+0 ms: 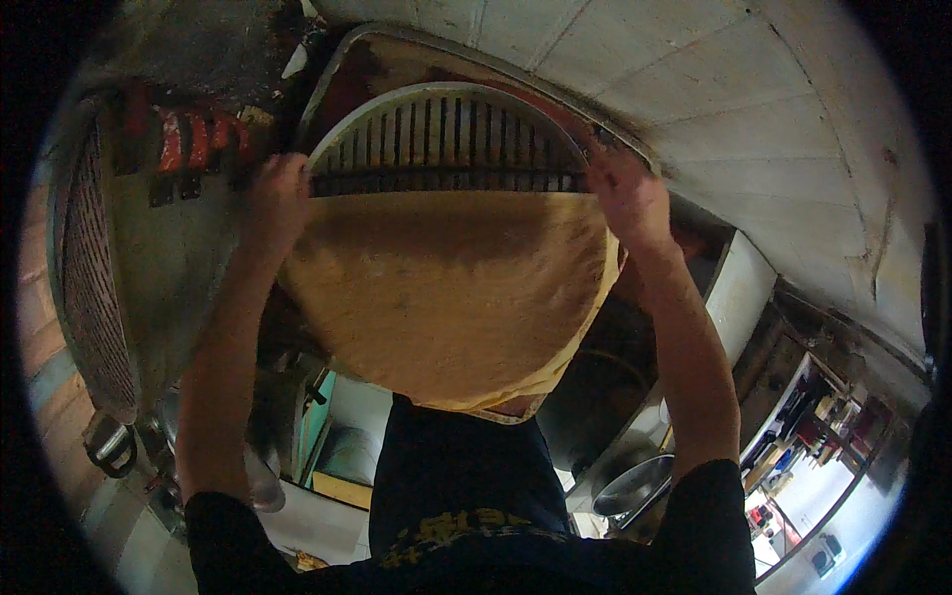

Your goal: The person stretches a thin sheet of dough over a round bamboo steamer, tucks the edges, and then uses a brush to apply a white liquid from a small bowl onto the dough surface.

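A broad tan sheet [446,297], perhaps cloth or a thin food sheet, spreads in front of my body. Its far edge runs straight between my hands, while its near edge is rounded. Thin yellowish layers show along its lower right rim. My left hand [279,197] curls at the sheet's far left corner, and my right hand [632,197] closes at the far right corner. Beyond that straight edge, the slats of a round slatted rack [446,134] are visible between my hands. The sheet and my fingers hide part of the rack's rim.
A large rectangular tray [357,44] lies beneath the rack, close to a tiled wall [714,111] at right. Another round slatted rack [93,275] leans at far left. A metal pan [632,487] sits low on the right, and shelving with small items [814,439] stands farther right.
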Motion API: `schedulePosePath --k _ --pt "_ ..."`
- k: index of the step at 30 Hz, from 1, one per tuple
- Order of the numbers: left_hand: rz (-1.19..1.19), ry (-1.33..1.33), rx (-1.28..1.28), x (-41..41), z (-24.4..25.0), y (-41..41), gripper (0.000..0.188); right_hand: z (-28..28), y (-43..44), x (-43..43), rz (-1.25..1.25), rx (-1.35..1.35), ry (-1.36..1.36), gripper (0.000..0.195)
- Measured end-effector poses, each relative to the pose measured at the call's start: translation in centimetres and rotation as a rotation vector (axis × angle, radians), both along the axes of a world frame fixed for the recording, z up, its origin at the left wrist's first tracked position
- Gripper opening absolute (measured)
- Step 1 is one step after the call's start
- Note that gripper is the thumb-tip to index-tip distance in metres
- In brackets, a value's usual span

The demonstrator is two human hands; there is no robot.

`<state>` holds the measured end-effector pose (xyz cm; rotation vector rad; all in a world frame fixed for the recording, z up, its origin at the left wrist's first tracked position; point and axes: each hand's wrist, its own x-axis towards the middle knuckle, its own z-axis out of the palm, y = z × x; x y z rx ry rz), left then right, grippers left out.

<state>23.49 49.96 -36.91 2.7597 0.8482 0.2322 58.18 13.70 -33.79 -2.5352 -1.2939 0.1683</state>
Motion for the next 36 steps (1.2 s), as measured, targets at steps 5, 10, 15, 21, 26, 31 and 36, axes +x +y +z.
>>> schedulePosePath --k 5,10,15,21,26,31,36 --pt "0.050 0.080 -0.459 -2.1 2.2 2.0 0.019 2.2 -2.1 1.8 -0.148 0.012 0.548 0.028" --pt "-0.021 0.480 -0.321 -1.7 5.2 2.5 0.015 1.9 -2.0 0.6 -0.073 0.166 0.740 0.034" --pt "-0.081 0.389 -0.246 -2.2 4.5 3.3 0.014 -0.5 -4.6 3.6 -0.172 -0.142 0.721 0.036" --pt "0.100 0.497 -0.274 -2.1 5.4 2.9 0.009 2.2 -4.2 3.7 -0.355 -0.012 0.988 0.027" --pt "0.083 0.525 -0.077 -1.8 4.0 3.3 0.013 1.7 -3.4 4.2 -0.379 0.143 1.079 0.012" --pt "0.031 0.542 -0.001 -1.6 2.6 3.7 0.012 -0.5 -3.1 5.0 -0.433 0.182 1.111 0.016" --pt "0.060 0.510 0.007 -1.1 2.3 3.9 0.012 -1.3 -2.9 5.4 -0.454 0.136 1.071 0.015"
